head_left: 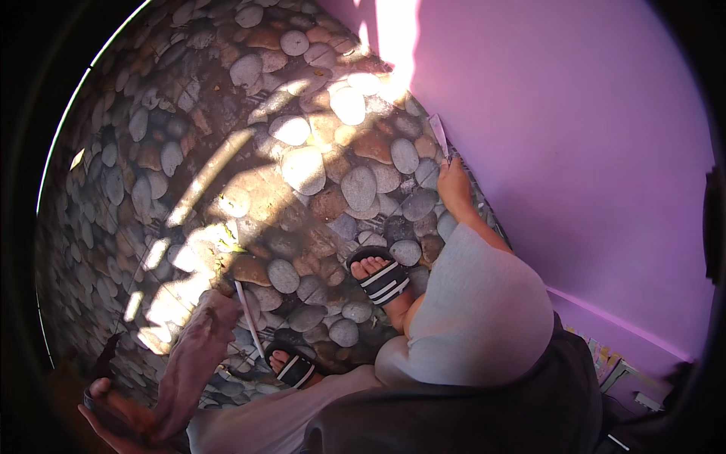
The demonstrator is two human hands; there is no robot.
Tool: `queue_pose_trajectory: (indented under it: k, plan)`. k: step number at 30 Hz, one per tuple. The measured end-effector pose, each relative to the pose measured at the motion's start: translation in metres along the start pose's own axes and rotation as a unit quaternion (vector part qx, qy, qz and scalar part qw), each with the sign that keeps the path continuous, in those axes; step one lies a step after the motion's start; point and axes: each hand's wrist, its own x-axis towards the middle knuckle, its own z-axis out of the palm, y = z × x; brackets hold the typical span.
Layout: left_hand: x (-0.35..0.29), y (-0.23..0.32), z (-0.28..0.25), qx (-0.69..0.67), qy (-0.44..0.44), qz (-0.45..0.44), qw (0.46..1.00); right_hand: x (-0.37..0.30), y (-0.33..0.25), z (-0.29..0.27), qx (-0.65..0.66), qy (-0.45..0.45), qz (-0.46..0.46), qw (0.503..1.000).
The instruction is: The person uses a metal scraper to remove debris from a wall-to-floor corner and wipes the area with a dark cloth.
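Note:
My right hand (455, 188) is low beside the pink-purple wall, closed round the near end of a flat, pale scraper-like blade (439, 135). The blade points away from me, along the line where the wall meets the floor. At the dim lower left rim is my left hand (125, 412), with fingers partly in shadow. A crumpled dusty-pink cloth (198, 337) extends from beside it toward the sunlit floor; whether the fingers grip the cloth is unclear. My feet, in black sandals with white stripes (384, 284), stand between the hands.
Rounded pebbles pattern the floor (359, 188), crossed by bright sun patches. The plain wall (575, 166) bounds the right side. A thin white stick (248, 319) lies near my left foot, close to a green leaf (229, 240). Grey-green items (624, 378) sit behind me at lower right.

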Motion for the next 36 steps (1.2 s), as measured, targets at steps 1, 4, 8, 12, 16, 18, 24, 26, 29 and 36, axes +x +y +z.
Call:
queue_pose_trajectory:
  k: [1,4,8,12,16,18,24,26,29,36]
  plan:
    - [0.001,0.0,-0.002,-0.03,-0.019,-0.003,0.999,0.004,-0.008,-0.003,0.006,0.006,-0.013,1.0]
    - [-0.001,0.005,-0.013,-0.085,-0.03,-0.033,0.995,-0.019,0.027,-0.002,0.006,0.007,0.052,0.999]
    - [0.024,-0.063,-0.091,-0.119,-0.024,0.032,0.992,-0.015,0.01,-0.001,0.02,-0.005,0.035,0.999]
    - [0.027,-0.048,-0.079,-0.179,-0.082,0.032,0.98,0.052,-0.061,0.001,-0.003,-0.023,-0.036,0.999]
    - [0.024,-0.042,-0.078,-0.172,-0.123,-0.037,0.977,0.09,-0.102,-0.003,-0.017,-0.041,-0.047,0.998]
    - [0.024,-0.039,-0.073,-0.234,-0.218,-0.046,0.946,0.096,-0.115,0.005,0.001,-0.035,-0.04,0.999]
    - [0.019,-0.028,-0.032,-0.14,0.089,-0.024,0.986,0.06,-0.092,0.023,0.073,-0.009,-0.027,0.997]
    - [0.024,-0.027,-0.034,-0.097,0.076,-0.044,0.991,0.061,-0.099,0.011,0.045,-0.029,-0.021,0.998]
    - [0.044,-0.015,-0.033,-0.309,-0.409,-0.098,0.853,0.102,-0.121,0.0,0.003,-0.049,-0.054,0.997]
    - [0.031,-0.043,-0.048,-0.135,-0.031,-0.005,0.99,0.071,-0.093,-0.016,-0.266,-0.095,-0.181,0.942]
